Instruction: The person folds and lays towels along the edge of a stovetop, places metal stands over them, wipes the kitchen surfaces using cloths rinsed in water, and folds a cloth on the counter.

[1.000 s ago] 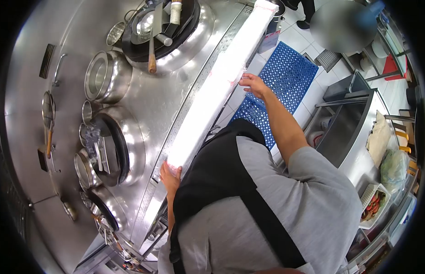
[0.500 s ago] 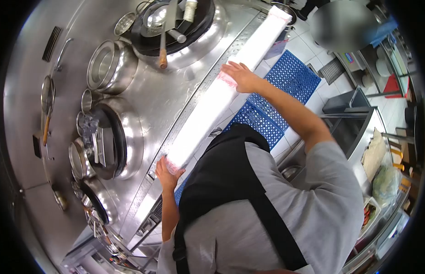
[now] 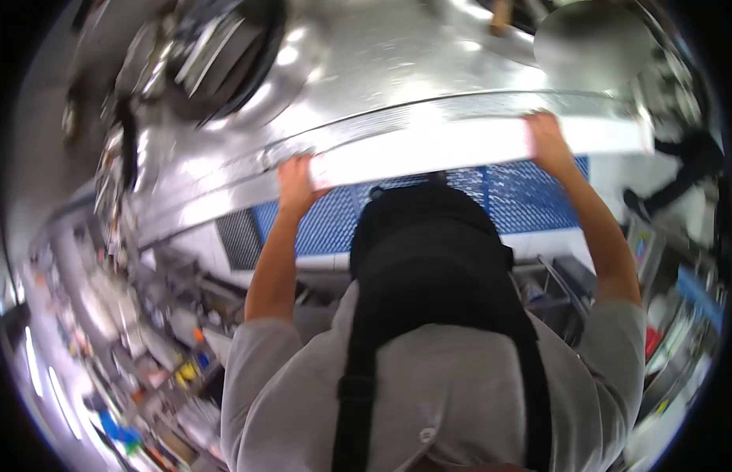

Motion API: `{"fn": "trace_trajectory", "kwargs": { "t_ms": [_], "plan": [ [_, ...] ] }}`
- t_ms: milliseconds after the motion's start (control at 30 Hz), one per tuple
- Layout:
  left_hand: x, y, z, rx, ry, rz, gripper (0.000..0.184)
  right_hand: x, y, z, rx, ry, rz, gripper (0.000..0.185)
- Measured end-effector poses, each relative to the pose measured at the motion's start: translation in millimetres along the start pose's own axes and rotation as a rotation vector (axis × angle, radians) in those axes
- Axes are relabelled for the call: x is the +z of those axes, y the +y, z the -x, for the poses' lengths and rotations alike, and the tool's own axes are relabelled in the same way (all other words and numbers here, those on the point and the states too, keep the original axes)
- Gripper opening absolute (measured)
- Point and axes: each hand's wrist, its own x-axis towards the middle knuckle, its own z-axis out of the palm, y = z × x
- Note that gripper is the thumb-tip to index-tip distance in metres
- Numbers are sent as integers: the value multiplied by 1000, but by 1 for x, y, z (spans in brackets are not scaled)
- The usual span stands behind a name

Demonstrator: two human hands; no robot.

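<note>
Along the front edge of the metal counter (image 3: 389, 71), the white strip (image 3: 429, 151) is best supported evenly, its left end covered by the left hand (image 3: 297, 182), its right part by the right hand (image 3: 548, 141), fingers curled over, grip indeterminable from blur.

a commercial kitchen: long steel worktop (image 3: 374, 59), wok (image 3: 242, 69), blue perforated floor mats (image 3: 328, 224).
</note>
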Motion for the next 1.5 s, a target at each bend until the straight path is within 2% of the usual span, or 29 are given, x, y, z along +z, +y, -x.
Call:
{"fn": "trace_trajectory", "kwargs": {
  "t_ms": [33,67,133,200,267,300,400,433,567,633,733,833,867,900,933,967,1000,1067,1133,1167,1200,1233,1267,1300,1333,1367,1400,1500],
  "plan": [
    [-11,8,0,-47,-77,-63,104,-12,-5,-3,5,-88,-39,73],
    [-27,9,3,-89,-154,-118,112,-33,-19,-9,75,-250,-64,107],
    [-49,-8,23,-205,-125,-164,123,-55,-23,-12,28,-320,-44,134],
    [-61,-15,41,-308,-73,-165,131,-69,-27,-15,71,-323,11,138],
    [-71,-26,54,-415,26,-133,137,-64,-28,-15,78,-316,-12,137],
    [-70,-19,52,-362,34,-85,134,-62,-25,-16,82,-310,-21,137],
    [-53,13,29,-135,-119,-29,125,-43,-23,-15,84,-349,-1,135],
    [-42,10,23,-102,-120,-66,120,-46,-30,-17,47,-307,15,118],
    [-20,-17,5,-20,-129,-113,104,-21,-13,-16,-15,-192,24,93],
    [-21,-20,4,6,-75,-71,94,-20,-8,-16,-2,-225,43,91],
    [-24,-25,1,18,-109,-51,82,-22,-11,-16,26,-263,63,86],
    [9,-38,6,-6,-51,-47,76,-4,9,-3,17,-239,173,75],
    [22,-46,7,-7,-57,-102,75,1,16,1,-8,-230,193,70],
    [11,-40,7,5,-37,-89,82,-8,7,-5,23,-286,196,75],
    [3,-38,5,-23,-121,-72,95,-18,-6,-12,32,-289,226,78],
    [-51,-13,2,-46,-198,-51,106,-54,-40,-30,92,-360,121,89],
    [-65,-6,6,-71,-142,-59,107,-77,-66,-44,95,-367,72,90],
    [-92,-9,6,-51,120,218,101,-107,-104,-77,104,-395,-22,92],
    [-125,-27,-4,-213,468,330,68,-93,-132,-131,-24,-264,-296,82],
    [-134,-52,-18,-202,725,346,55,-105,-173,-169,-25,-193,-456,69],
    [-158,-70,-33,-261,877,414,44,-118,-222,-210,-26,-123,-611,57],
    [-182,-90,-50,-419,884,622,38,-112,-256,-249,-29,-32,-765,45],
    [-190,-121,-72,-463,927,722,39,-110,-291,-292,-77,21,-834,43],
    [-197,-154,-97,-509,971,824,40,-102,-319,-335,4,-5,-890,46],
    [-202,-181,-119,-582,922,766,43,-97,-348,-382,-61,50,-969,49],
    [-204,-209,-142,-654,865,708,46,-80,-367,-430,22,77,-964,51],
    [-190,-244,-167,-637,826,601,50,-59,-382,-472,105,105,-959,52],
    [-203,-274,-207,-791,697,733,42,-21,-408,-543,353,68,-888,40]
  ]
}}
